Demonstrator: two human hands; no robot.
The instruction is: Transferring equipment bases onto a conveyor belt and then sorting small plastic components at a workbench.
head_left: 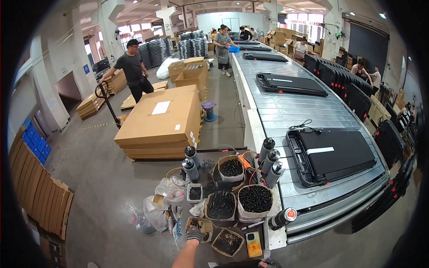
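Observation:
My left hand (194, 232), in a grey glove, reaches into a small cardboard box (207, 227) with dark, narrow parts inside. Its fingers are too hidden to show whether they grip anything. At the bottom edge my right hand (270, 263), also gloved, shows only in part, near a dark shape that I cannot make out. Between the hands sits an open box of small dark screws (228, 242). Beside it lies a phone in a yellow case (254, 244). Behind stand a box of thin black parts (220, 206) and a box of short black pieces (255, 199).
Electric screwdrivers (273, 161) stand upright along the roller conveyor (279, 114). A flat black treadmill-like unit (337, 154) with a coiled cord rests on it. Large cartons (158, 116) stand left, where a person (132, 69) holds a pallet jack handle. Plastic bags (154, 211) lie nearby.

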